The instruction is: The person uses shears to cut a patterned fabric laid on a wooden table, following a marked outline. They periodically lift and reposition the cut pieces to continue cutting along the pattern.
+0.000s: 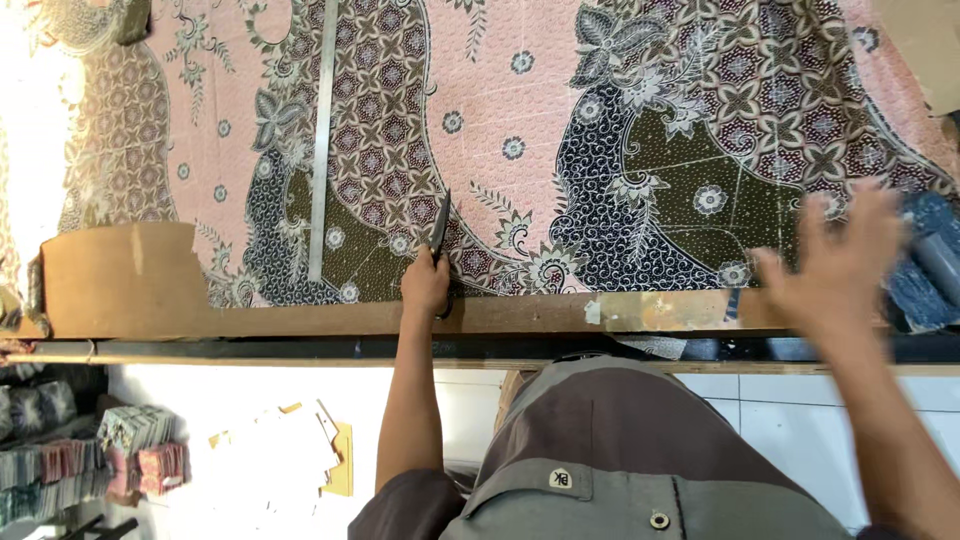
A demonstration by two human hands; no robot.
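fingers of the left hand (425,283) grip dark scissors (440,228) at the near edge of the batik cloth (480,110) (soft, light, apt to shift); right hand (835,265) hovers spread, blurred, over the tabletop (300,318).

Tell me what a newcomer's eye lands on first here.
The pink patterned cloth spread over the whole table, with dark floral panels. Then the left hand at the near edge, gripping dark scissors that point into the cloth, and the right hand, blurred and spread open over the cloth's right end. A long metal ruler lies across the cloth at left.
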